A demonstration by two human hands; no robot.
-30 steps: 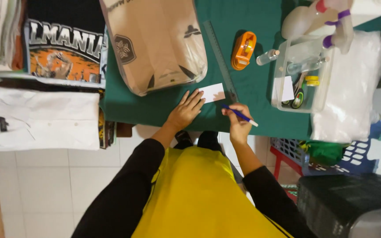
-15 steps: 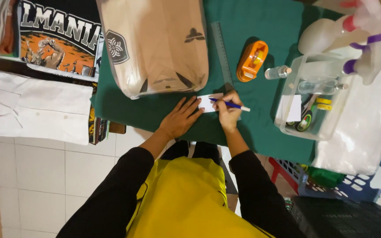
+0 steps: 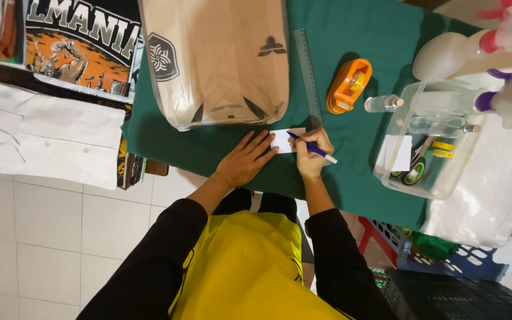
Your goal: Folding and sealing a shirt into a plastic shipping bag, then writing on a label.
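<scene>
Changes since the earlier frames:

- Right hand (image 3: pixel 311 155): a second ago it hung near the table's front edge, clear of the small white card (image 3: pixel 285 140), its blue pen (image 3: pixel 312 148) pointing off to the right. Now it sits at the card's right edge, with the pen tip on the card.
- Left hand (image 3: pixel 245 160): first resting with fingertips at the card's lower left corner; now spread flat, with fingertips (image 3: pixel 268 144) pressing the card's left edge.
- Small white card: first lying tilted on the green table cover (image 3: pixel 357 160); now square-on, pinned between both hands just below the bagged beige garment (image 3: pixel 220 59).
</scene>
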